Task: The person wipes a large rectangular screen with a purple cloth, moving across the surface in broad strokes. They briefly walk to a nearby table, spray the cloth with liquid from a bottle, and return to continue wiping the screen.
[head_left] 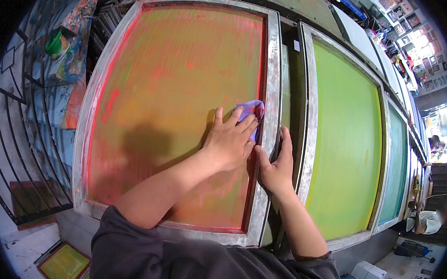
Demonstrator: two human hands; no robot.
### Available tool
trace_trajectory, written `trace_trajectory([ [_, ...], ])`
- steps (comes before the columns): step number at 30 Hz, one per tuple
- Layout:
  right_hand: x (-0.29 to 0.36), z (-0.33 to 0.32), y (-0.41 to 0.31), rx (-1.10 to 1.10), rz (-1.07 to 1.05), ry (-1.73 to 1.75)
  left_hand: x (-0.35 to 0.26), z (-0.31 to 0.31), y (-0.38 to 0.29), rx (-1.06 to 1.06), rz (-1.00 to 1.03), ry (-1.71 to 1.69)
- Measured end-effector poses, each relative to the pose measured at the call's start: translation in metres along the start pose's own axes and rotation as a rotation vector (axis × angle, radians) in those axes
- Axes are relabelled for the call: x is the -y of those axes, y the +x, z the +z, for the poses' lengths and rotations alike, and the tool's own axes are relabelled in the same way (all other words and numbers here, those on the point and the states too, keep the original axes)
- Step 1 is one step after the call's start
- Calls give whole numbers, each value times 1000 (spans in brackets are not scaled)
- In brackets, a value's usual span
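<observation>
A large screen-printing frame [271,85] lies before me, its mesh [181,79] green-brown with smears of pink-red ink, densest along the edges. My left hand [231,140] presses a purple cloth [254,110] against the mesh at the frame's right inner edge; the fingers are spread over the cloth's lower left part. My right hand [277,162] rests on the outer side of that same frame bar, thumb on top, fingers pointing away from me, with no cloth in it.
A second screen frame with green mesh [346,143] lies to the right, a blue-green one [394,165] beyond it. Black metal railings [24,135] and a green container [56,44] stand at left. A person in white [427,221] is at far right.
</observation>
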State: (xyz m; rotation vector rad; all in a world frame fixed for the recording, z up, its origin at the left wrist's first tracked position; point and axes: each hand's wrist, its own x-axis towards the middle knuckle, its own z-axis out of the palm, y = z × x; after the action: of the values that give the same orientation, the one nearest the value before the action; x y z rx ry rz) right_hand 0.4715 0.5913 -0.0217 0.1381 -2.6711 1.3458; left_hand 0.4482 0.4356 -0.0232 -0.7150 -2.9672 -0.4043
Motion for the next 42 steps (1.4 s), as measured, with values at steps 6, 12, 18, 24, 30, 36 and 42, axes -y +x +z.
trace_trajectory([
  [6, 4, -2, -2, 70, 65, -80, 4, -1, 8, -28, -26, 17],
  [12, 0, -2, -1, 45, 31, -24, 9, -1, 22, -8, -20, 26],
  [18, -6, 1, -2, 27, 29, -87, 16, 2, 50, -8, -87, 67],
  [24, 5, -4, 1, 59, 74, -23, 31, -2, 89, -23, -137, 61],
  [30, 5, -4, 1, 77, 70, -86, 51, -8, 132, -7, -179, 71],
  [36, 5, -5, 2, 97, 67, -87, 72, -16, 179, 33, -246, 88],
  [42, 1, -5, 1, 111, 40, -70, 103, -7, 226, -93, -245, 75],
])
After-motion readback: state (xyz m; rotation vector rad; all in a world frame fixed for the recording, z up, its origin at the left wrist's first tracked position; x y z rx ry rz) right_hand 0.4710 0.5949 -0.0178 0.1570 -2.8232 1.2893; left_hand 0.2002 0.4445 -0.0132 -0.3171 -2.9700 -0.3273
